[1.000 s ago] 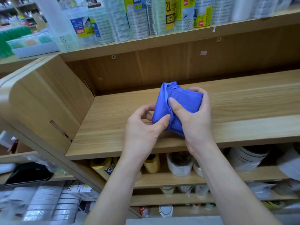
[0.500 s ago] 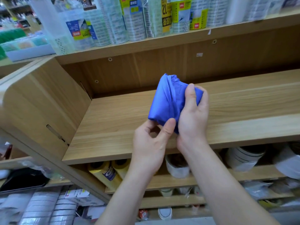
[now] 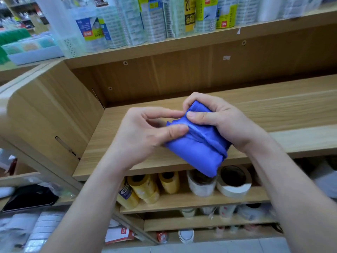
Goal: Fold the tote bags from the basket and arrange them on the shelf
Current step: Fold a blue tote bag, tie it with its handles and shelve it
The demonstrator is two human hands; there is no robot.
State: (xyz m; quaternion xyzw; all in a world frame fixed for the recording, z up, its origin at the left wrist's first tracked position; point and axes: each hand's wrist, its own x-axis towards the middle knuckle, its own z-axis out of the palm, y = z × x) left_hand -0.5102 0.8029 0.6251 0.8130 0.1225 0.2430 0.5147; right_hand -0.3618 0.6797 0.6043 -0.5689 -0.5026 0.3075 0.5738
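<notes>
**Folded blue bag gripped in both hands at the wooden shelf**

The light wooden shelf board stretches beyond the fingertips and out to either side of them, with a wooden back panel behind it. Higher up, far past the fingers, a row of clear plastic packs with yellow and blue labels stands on the upper shelf. Below the fingers, on the next shelf down, lie yellow tape rolls and a white tape roll.

The blue fabric tote bag, folded into a thick bundle, sits between the two hands over the front edge of the board. Its lower end hangs down past the fingers, in front of the rolls. Whether it touches the board cannot be told.

The right hand wraps the bundle's upper end: its fingers curl over the top and its thumb lies flat across the near face. The left hand pinches the bundle's left edge, its thumb pressing the cloth from the near side and its forefinger reaching in above; the other left fingers are tucked behind and hidden.
</notes>
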